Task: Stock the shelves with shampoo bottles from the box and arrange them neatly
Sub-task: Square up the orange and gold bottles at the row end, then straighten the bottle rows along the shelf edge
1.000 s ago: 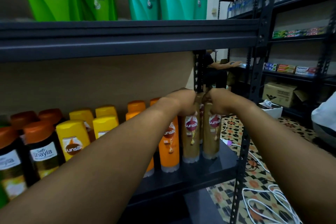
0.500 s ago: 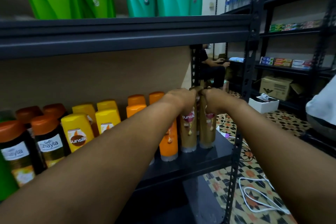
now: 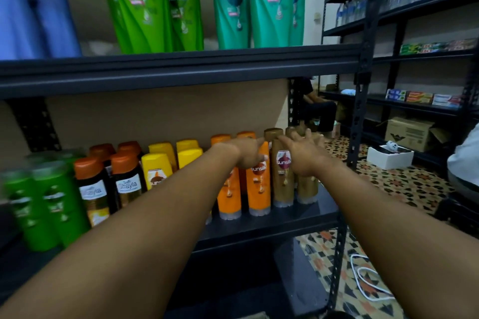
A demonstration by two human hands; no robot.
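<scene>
Two brown Sunsilk shampoo bottles (image 3: 283,181) stand upright at the right end of the dark middle shelf (image 3: 272,225), beside orange Sunsilk bottles (image 3: 259,189). My left hand (image 3: 246,151) reaches out with fingers extended, its fingertips touching the brown cap of the left brown bottle. My right hand (image 3: 302,153) is spread with straight fingers over the right brown bottle (image 3: 307,188), hiding its top. Neither hand holds a bottle.
Yellow bottles (image 3: 158,171), black Shayla bottles (image 3: 127,184) and green bottles (image 3: 46,204) fill the shelf to the left. Large green and teal Sunsilk bottles (image 3: 272,2) stand on the shelf above. A cardboard box (image 3: 409,133), a white cable (image 3: 368,285) and a seated person (image 3: 316,109) are at right.
Both hands have let go of the caps of the two brown bottles and opened their fingers. The view has tilted up and back, showing more of the upper shelf.
</scene>
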